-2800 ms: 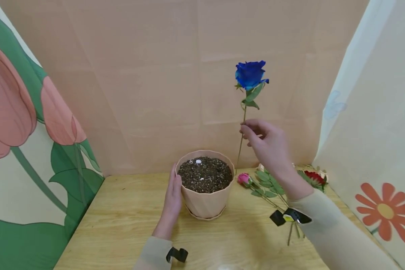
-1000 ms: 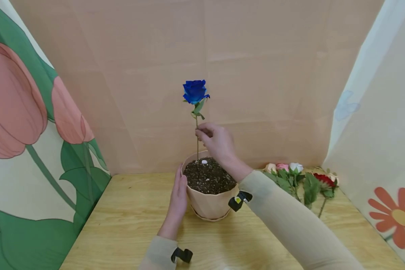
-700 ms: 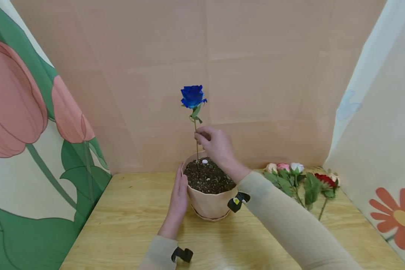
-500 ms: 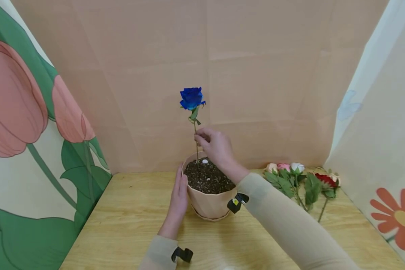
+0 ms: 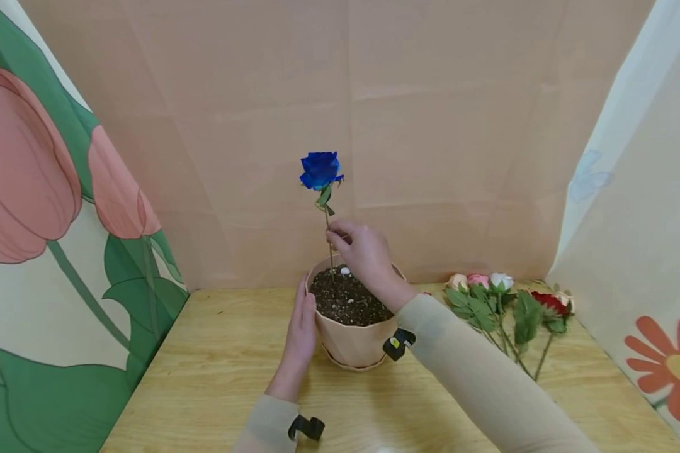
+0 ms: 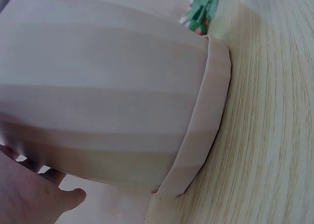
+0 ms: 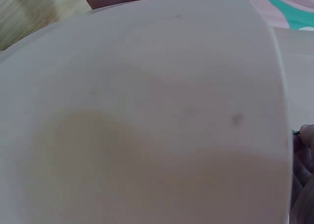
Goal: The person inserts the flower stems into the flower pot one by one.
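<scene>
In the head view my right hand (image 5: 369, 255) pinches the thin stem of a blue rose (image 5: 320, 170) between thumb and fingers, just above a beige flower pot (image 5: 354, 343). The rose stands nearly upright, its lower stem in the dark soil (image 5: 348, 302) near the pot's left back side. My left hand (image 5: 300, 333) lies along the pot's left wall with straight fingers; the left wrist view shows its thumb (image 6: 73, 197) slightly apart from the wall. The pot's wall (image 7: 157, 106) fills most of the right wrist view and hides much of my right hand.
Several cut flowers lie at the right on the wooden table (image 5: 215, 377), among them a red flower (image 5: 549, 303), a white rose (image 5: 501, 281) and a pink rose (image 5: 478, 280). A saucer (image 5: 354, 366) sits beneath the pot. A beige backdrop (image 5: 249, 126) rises behind.
My right hand has carried the blue rose leftward from beside the pot to above the soil and then lowered it, the stem going into the soil. The left hand stays against the pot.
</scene>
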{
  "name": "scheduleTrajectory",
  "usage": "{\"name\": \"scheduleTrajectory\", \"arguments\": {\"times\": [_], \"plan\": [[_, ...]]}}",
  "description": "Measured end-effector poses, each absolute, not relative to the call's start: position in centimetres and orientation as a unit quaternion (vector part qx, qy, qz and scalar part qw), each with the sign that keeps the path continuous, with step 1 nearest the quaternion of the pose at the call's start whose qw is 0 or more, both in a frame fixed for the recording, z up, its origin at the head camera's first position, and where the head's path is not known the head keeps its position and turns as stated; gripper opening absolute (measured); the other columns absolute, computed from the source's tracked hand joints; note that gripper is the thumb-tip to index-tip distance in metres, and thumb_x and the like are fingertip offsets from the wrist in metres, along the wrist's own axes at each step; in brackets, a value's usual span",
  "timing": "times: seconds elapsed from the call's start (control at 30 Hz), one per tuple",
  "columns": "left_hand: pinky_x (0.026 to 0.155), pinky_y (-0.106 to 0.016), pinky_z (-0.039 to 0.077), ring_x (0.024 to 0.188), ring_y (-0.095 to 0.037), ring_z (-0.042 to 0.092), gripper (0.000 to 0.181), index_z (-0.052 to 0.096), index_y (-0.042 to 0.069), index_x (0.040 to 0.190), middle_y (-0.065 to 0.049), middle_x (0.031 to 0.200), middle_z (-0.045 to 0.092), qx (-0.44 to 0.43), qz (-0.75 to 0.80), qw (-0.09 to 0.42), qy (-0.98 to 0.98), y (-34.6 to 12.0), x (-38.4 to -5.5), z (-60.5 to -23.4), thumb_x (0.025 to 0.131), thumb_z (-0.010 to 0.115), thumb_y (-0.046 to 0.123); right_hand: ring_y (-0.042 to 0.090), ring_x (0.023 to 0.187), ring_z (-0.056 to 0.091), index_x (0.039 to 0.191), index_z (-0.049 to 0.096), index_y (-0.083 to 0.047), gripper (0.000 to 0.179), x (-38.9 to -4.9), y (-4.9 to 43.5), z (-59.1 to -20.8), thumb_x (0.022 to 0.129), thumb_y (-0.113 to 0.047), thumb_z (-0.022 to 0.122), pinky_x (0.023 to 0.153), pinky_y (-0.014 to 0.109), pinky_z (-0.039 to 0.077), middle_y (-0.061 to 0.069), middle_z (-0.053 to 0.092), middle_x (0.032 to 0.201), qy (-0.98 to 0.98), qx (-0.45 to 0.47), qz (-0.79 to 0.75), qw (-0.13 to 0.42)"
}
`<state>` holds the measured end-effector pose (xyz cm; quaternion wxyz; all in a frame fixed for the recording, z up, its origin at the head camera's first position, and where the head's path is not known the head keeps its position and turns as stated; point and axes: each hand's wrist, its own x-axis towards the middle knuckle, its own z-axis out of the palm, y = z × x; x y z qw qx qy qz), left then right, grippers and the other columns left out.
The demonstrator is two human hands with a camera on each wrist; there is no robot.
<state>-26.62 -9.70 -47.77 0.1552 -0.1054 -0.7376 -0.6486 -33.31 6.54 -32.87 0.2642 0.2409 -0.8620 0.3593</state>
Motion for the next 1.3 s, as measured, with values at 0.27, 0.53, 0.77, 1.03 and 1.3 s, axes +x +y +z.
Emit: {"name": "scheduleTrajectory", "arguments": {"times": [0.27, 0.53, 0.77, 1.03, 1.3], "plan": [[0.134, -0.059, 0.014, 0.167, -0.035, 0.019, 0.060, 0.021, 0.019, 0.179, -0.012, 0.183, 0.019, -0.109, -0.655, 0.155, -0.732, -9.72, -26.65, -47.59, 0.123, 0.029, 0.039, 0.016, 0.078, 0.074, 0.110, 0.084, -0.011, 0.015, -33.49, 6.46, -32.89, 0.110, -0.021, 0.073, 0.074, 0.040, 0.061, 0.000, 0.081, 0.092, -0.865, 0.248, 0.346, 0.268], [0.134, -0.059, 0.015, 0.166, -0.034, 0.020, 0.059, 0.023, 0.020, 0.178, -0.009, 0.183, 0.022, -0.105, -0.650, 0.156, -0.736, -9.67, -26.56, -47.54, 0.123, 0.029, 0.038, 0.017, 0.081, 0.075, 0.111, 0.084, -0.012, 0.015, -33.27, 6.23, -33.19, 0.110, -0.022, 0.073, 0.078, 0.042, 0.063, 0.000, 0.082, 0.094, -0.868, 0.244, 0.337, 0.270], [0.134, -0.058, 0.016, 0.166, -0.034, 0.021, 0.058, 0.023, 0.019, 0.178, -0.009, 0.182, 0.022, -0.105, -0.652, 0.159, -0.733, -9.60, -26.48, -47.62, 0.123, 0.030, 0.036, 0.019, 0.088, 0.078, 0.120, 0.085, -0.011, 0.021, -32.99, 5.88, -33.08, 0.111, -0.025, 0.072, 0.083, 0.043, 0.064, 0.002, 0.084, 0.101, -0.878, 0.222, 0.337, 0.255], [0.134, -0.058, 0.016, 0.166, -0.034, 0.021, 0.058, 0.024, 0.020, 0.178, -0.009, 0.182, 0.023, -0.103, -0.651, 0.162, -0.734, -9.68, -26.48, -47.72, 0.123, 0.030, 0.038, 0.020, 0.096, 0.079, 0.126, 0.084, -0.012, 0.023, -32.80, 6.04, -33.16, 0.109, -0.024, 0.075, 0.086, 0.042, 0.065, 0.004, 0.084, 0.110, -0.874, 0.203, 0.365, 0.249], [0.134, -0.059, 0.015, 0.166, -0.034, 0.022, 0.057, 0.025, 0.023, 0.178, -0.009, 0.182, 0.024, -0.102, -0.645, 0.164, -0.740, -9.68, -26.65, -47.93, 0.123, 0.030, 0.039, 0.022, 0.093, 0.080, 0.136, 0.079, -0.012, 0.032, -32.64, 6.26, -33.14, 0.108, -0.026, 0.076, 0.081, 0.045, 0.065, 0.005, 0.084, 0.109, -0.873, 0.193, 0.375, 0.244]]}}
